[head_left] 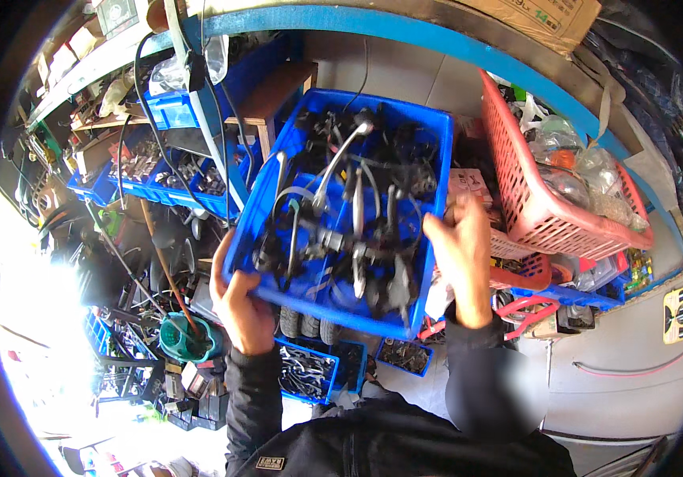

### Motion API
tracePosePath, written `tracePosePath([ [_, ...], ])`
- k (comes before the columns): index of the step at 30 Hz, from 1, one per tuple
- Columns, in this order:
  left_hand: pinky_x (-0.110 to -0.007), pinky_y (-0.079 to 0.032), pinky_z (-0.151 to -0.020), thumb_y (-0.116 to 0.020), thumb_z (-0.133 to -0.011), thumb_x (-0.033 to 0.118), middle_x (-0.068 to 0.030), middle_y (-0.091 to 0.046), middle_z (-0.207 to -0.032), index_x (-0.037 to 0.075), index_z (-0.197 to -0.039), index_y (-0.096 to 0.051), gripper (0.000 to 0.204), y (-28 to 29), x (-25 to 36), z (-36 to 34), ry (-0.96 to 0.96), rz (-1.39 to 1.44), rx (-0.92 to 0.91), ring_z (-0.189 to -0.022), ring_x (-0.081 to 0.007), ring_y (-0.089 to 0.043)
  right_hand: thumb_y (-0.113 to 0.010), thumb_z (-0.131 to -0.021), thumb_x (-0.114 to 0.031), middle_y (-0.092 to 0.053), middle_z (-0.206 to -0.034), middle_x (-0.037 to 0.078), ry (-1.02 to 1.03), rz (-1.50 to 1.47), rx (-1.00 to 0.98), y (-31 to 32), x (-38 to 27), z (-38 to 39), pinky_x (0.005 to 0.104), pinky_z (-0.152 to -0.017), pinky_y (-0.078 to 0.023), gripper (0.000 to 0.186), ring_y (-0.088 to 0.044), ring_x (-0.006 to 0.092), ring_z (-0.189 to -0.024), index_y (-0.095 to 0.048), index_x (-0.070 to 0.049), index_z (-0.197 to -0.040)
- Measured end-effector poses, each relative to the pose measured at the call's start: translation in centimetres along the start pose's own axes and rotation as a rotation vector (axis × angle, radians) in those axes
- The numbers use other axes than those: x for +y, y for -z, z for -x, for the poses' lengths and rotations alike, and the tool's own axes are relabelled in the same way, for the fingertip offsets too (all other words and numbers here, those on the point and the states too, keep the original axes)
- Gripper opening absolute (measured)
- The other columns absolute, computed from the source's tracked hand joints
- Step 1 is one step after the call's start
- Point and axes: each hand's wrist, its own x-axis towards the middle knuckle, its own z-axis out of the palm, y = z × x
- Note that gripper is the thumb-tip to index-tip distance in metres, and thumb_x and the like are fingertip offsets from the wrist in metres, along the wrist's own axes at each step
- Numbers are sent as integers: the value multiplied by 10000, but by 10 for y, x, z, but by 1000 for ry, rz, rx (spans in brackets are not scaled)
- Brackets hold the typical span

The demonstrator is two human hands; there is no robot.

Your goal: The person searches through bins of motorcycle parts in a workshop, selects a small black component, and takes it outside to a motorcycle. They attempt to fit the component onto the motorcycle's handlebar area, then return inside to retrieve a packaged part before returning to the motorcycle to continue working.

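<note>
A blue plastic bin [274, 232], tilted and raised before me, carries a jumble of black and silver lever-shaped parts [359, 208], some like bicycle brake levers. Its near left corner is gripped by my left hand [244, 314], the thumb over the rim and the fingers along the outer side. At the right side my right hand [467, 250] has its thumb at the rim, with the fingers outside and partly hidden. Slight motion blur softens the bin and its parts.
Right of the bin stands a pink basket [568, 215] of bagged items, under a blue shelf beam [405, 36]. Below lie small blue trays [307, 372] of metal parts. At left are a green bucket [188, 338] with a stick and a blue upright post [226, 151].
</note>
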Motion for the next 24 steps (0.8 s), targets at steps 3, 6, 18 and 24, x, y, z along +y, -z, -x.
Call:
tracePosePath([
  [3, -364, -540, -1067, -513, -666, 48, -194, -672, -1320, -78, -1466, -547, 811, 34, -3, 40, -100, 27, 68, -1147, -284, -694, -781, -825, -49, -599, -689, 40, -66, 24, -51, 4, -4, 55, 331, -574, -434, 313, -540, 122, -600, -570, 6, -1049],
  [6, -408, -550, -1089, -505, -573, 43, -218, -673, -1334, -90, -1445, -545, 883, 76, -8, 76, -107, 63, 152, -1185, -321, -693, -792, -877, -45, -600, -643, -6, -183, -105, -187, 6, -2, 96, 275, -525, -399, 274, -503, 70, -540, -564, -9, -1026],
  [18, -453, -548, -1105, -540, -579, 36, -226, -672, -1340, -63, -1401, -588, 830, 227, 9, 172, -110, -32, 283, -1178, -358, -703, -767, -913, -1, -619, -664, -29, -340, -154, -500, -25, 23, 215, 235, -533, -404, 206, -534, 34, -552, -613, -21, -1049],
  [24, -466, -491, -1163, -557, -593, 50, -244, -677, -1366, -91, -1360, -615, 782, 249, 9, 198, -136, -37, 334, -1240, -362, -679, -727, -944, -2, -660, -686, -5, -485, -245, -575, -29, 22, 225, 225, -546, -462, 171, -602, 53, -565, -636, 3, -1089],
])
